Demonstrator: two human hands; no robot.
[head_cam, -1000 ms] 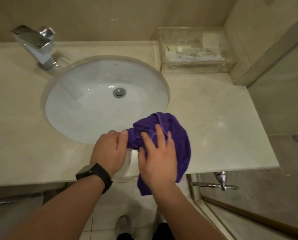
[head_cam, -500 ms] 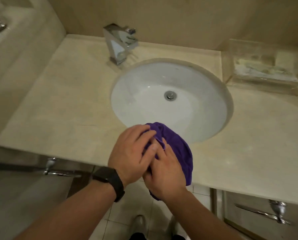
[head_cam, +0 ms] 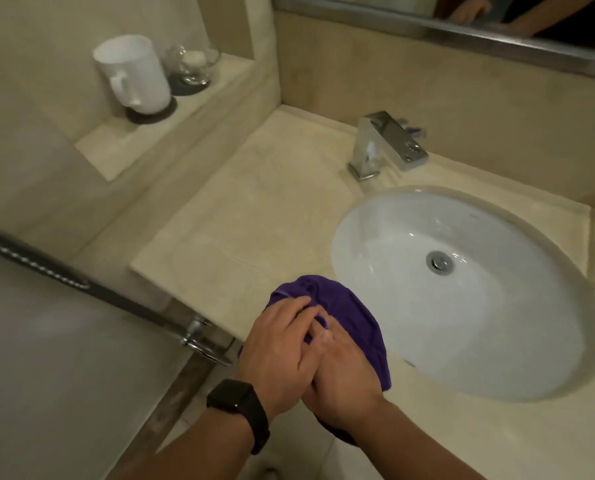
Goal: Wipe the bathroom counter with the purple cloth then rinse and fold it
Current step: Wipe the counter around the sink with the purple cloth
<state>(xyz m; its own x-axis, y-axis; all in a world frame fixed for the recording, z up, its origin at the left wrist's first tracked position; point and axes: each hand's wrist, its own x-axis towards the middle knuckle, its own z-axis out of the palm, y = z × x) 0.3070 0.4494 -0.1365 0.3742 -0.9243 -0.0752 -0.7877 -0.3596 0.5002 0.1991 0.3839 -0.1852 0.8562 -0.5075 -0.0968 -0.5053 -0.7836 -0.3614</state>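
The purple cloth (head_cam: 348, 317) lies bunched on the front edge of the beige stone counter (head_cam: 254, 216), just left of the white oval sink (head_cam: 462, 278), with part of it hanging over the edge. My left hand (head_cam: 278, 351), with a black watch at the wrist, presses down on the cloth. My right hand (head_cam: 344, 372) lies beside and partly under the left one, also gripping the cloth. Both hands overlap and hide the cloth's middle.
A chrome faucet (head_cam: 386, 143) stands behind the sink. On a raised ledge at the far left sit a white mug (head_cam: 133, 74) and a glass jar (head_cam: 195, 64) on dark coasters. A mirror edge (head_cam: 462, 26) runs along the back wall. A chrome handle (head_cam: 199, 337) sits below the counter's left end.
My hands and the cloth have slid left along the counter's front edge, from right of the sink to its left side. My left hand has come over onto the cloth and my right hand.
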